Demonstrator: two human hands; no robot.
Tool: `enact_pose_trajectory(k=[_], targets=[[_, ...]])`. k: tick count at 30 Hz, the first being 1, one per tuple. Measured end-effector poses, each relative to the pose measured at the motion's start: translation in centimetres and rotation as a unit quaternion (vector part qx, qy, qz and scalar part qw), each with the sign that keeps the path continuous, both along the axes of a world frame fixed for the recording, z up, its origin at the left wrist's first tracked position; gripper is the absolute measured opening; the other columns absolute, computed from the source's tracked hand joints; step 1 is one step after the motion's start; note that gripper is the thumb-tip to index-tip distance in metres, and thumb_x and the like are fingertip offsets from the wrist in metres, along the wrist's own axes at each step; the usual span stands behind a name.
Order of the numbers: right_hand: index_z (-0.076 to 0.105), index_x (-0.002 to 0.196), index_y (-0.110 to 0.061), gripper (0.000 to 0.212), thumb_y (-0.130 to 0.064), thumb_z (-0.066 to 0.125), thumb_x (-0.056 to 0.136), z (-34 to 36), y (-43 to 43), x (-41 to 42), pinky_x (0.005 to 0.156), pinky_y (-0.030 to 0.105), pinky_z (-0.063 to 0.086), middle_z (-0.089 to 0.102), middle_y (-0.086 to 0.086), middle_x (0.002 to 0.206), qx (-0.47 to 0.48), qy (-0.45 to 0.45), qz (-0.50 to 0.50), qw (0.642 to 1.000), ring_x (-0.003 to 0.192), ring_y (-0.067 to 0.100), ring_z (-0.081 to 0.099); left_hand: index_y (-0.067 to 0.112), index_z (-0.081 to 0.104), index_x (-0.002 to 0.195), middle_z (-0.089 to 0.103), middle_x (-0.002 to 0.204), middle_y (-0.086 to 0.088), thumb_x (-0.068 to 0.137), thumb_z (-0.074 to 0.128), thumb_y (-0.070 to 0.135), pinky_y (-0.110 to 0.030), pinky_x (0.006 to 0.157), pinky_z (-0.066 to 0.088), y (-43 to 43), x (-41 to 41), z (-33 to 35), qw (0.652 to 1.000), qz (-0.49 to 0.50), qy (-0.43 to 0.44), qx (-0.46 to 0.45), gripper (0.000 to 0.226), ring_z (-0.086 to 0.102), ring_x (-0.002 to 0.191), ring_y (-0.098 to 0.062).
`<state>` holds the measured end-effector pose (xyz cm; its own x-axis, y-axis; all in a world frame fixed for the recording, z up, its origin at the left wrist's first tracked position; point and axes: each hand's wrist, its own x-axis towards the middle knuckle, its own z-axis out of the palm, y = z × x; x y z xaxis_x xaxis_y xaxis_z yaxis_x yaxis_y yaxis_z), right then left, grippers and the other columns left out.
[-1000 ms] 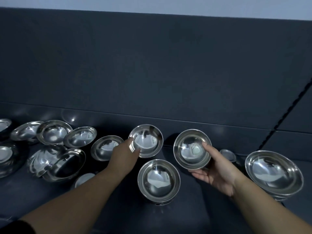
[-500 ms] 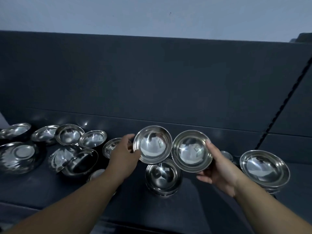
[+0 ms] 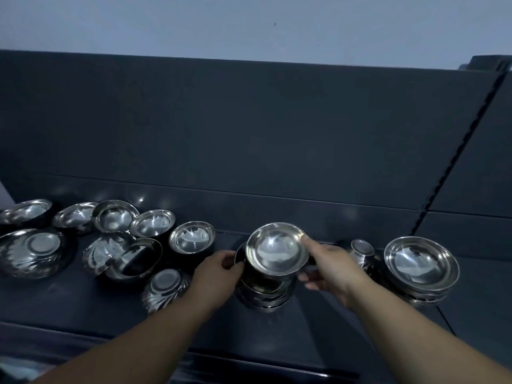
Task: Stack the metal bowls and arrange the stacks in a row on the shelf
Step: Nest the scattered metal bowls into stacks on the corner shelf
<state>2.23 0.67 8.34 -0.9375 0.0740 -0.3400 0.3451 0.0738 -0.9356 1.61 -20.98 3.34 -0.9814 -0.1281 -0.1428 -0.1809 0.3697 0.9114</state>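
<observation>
A short stack of metal bowls [image 3: 264, 296] stands at the middle of the dark shelf [image 3: 318, 328]. My right hand [image 3: 331, 268] holds a shiny metal bowl [image 3: 277, 249] by its right rim, tilted toward me, right above that stack. My left hand [image 3: 219, 274] grips a second bowl [image 3: 240, 254] at the stack's left side; it sits under the shiny bowl and only its dark left rim shows. Whether the two held bowls rest on the stack or hover just over it is unclear.
Several loose bowls [image 3: 151, 223] lie crowded on the shelf's left part, some tilted, with one upside down [image 3: 166, 286] near my left forearm. A wider stack [image 3: 421, 263] stands at the right, a small upturned bowl [image 3: 362, 249] beside it. The shelf's dark back panel [image 3: 249, 134] rises behind.
Both hands have come together and lowered their bowls onto the middle stack, the left one's bowl going under the right one's. The camera has tilted up.
</observation>
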Motion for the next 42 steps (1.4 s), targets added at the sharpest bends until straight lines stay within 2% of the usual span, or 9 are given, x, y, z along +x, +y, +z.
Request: enact_pose_trajectory(k=[4, 8, 13, 18, 23, 28, 32, 35, 42], targets=[[0.065, 0.099, 0.000, 0.035, -0.033, 0.059, 0.093, -1.6, -0.3, -0.5, 0.052, 0.029, 0.051, 0.067, 0.011, 0.068, 0.047, 0.011, -0.016, 0.999, 0.054, 0.021, 0.061, 0.020, 0.067, 0.115, 0.072, 0.106, 0.005, 0.086, 0.064, 0.031, -0.041, 0.095, 0.053, 0.2, 0.2, -0.6, 1.000, -0.004, -0.013, 0.006, 0.031, 0.067, 0.098, -0.014], [0.067, 0.093, 0.000, 0.030, -0.029, 0.061, 0.092, -2.3, -0.4, -0.6, 0.053, 0.031, 0.052, 0.068, 0.012, 0.068, 0.071, 0.032, -0.028, 0.997, 0.053, 0.022, 0.062, 0.027, 0.067, 0.115, 0.072, 0.107, 0.008, 0.065, 0.056, 0.054, -0.044, 0.097, 0.051, -0.1, 0.4, -1.0, 0.999, -0.010, -0.019, 0.044, 0.057, 0.066, 0.102, -0.014], [0.074, 0.089, -0.023, 0.026, -0.047, 0.062, 0.088, -3.6, -0.1, 0.2, 0.064, 0.030, 0.053, 0.073, -0.007, 0.078, 0.109, 0.076, -0.013, 0.991, 0.074, 0.015, 0.066, 0.043, 0.052, 0.128, 0.059, 0.126, 0.018, 0.079, 0.052, 0.064, -0.042, 0.089, 0.054, 0.5, 1.4, -1.2, 0.992, -0.037, -0.051, 0.106, 0.053, 0.055, 0.118, -0.012], [0.062, 0.115, -0.039, 0.031, -0.052, 0.059, 0.088, -6.0, 0.2, 1.0, 0.064, 0.030, 0.058, 0.068, -0.006, 0.119, -0.012, 0.027, 0.033, 0.999, 0.110, 0.019, 0.064, 0.049, 0.043, 0.133, 0.061, 0.123, 0.015, 0.087, 0.063, 0.044, -0.034, 0.077, 0.058, 1.5, 1.4, -2.2, 0.984, -0.047, -0.054, 0.162, 0.051, 0.061, 0.111, -0.011], [0.057, 0.126, -0.039, 0.037, -0.045, 0.058, 0.090, -7.6, 1.4, -0.1, 0.097, 0.044, 0.053, 0.067, -0.006, 0.125, -0.097, 0.037, 0.039, 0.994, 0.119, 0.020, 0.061, 0.039, 0.039, 0.139, 0.058, 0.129, 0.012, 0.085, 0.070, 0.029, -0.029, 0.084, 0.054, 2.9, 0.3, -2.4, 0.976, -0.048, -0.033, 0.209, 0.063, 0.059, 0.113, -0.007], [0.055, 0.128, -0.038, 0.035, -0.017, 0.049, 0.100, -8.1, 2.2, -1.3, 0.108, 0.044, 0.043, 0.064, -0.010, 0.128, -0.117, 0.038, 0.071, 0.990, 0.123, 0.017, 0.057, 0.033, 0.043, 0.139, 0.059, 0.130, 0.011, 0.078, 0.077, 0.030, -0.038, 0.101, 0.049, 4.2, -1.5, -3.0, 0.976, -0.042, -0.012, 0.214, 0.070, 0.058, 0.118, -0.009], [0.040, 0.145, -0.023, 0.049, -0.022, 0.053, 0.098, -7.0, 3.5, -2.4, 0.111, 0.021, 0.029, 0.049, -0.010, 0.139, 0.175, 0.107, 0.077, 0.976, 0.137, 0.012, 0.041, 0.032, 0.038, 0.143, 0.055, 0.135, 0.013, 0.058, 0.079, 0.056, -0.040, 0.107, 0.043, 5.0, -3.2, -3.1, 0.981, -0.023, -0.001, 0.194, 0.097, 0.054, 0.122, -0.008], [0.024, 0.152, -0.020, 0.069, -0.039, 0.054, 0.093, -7.0, 5.4, -3.4, 0.122, 0.033, 0.009, 0.011, 0.008, 0.162, 0.457, 0.101, 0.047, 0.883, 0.149, 0.027, 0.007, 0.032, 0.040, 0.142, 0.055, 0.135, 0.013, 0.060, 0.075, 0.059, -0.040, 0.107, 0.043, 5.7, -3.7, -3.1, 0.986, -0.016, 0.008, 0.167, 0.093, 0.054, 0.122, -0.007], [0.007, 0.154, -0.016, 0.082, -0.045, 0.051, 0.091, -7.6, 7.2, -4.2, 0.120, 0.044, 0.005, -0.009, 0.022, 0.160, 0.554, -0.030, 0.084, 0.828, 0.148, 0.041, -0.005, 0.025, 0.039, 0.144, 0.057, 0.130, 0.013, 0.088, 0.065, 0.031, -0.021, 0.099, 0.036, 6.8, -2.9, -3.0, 0.992, -0.015, 0.038, 0.123, 0.062, 0.052, 0.115, 0.000]])
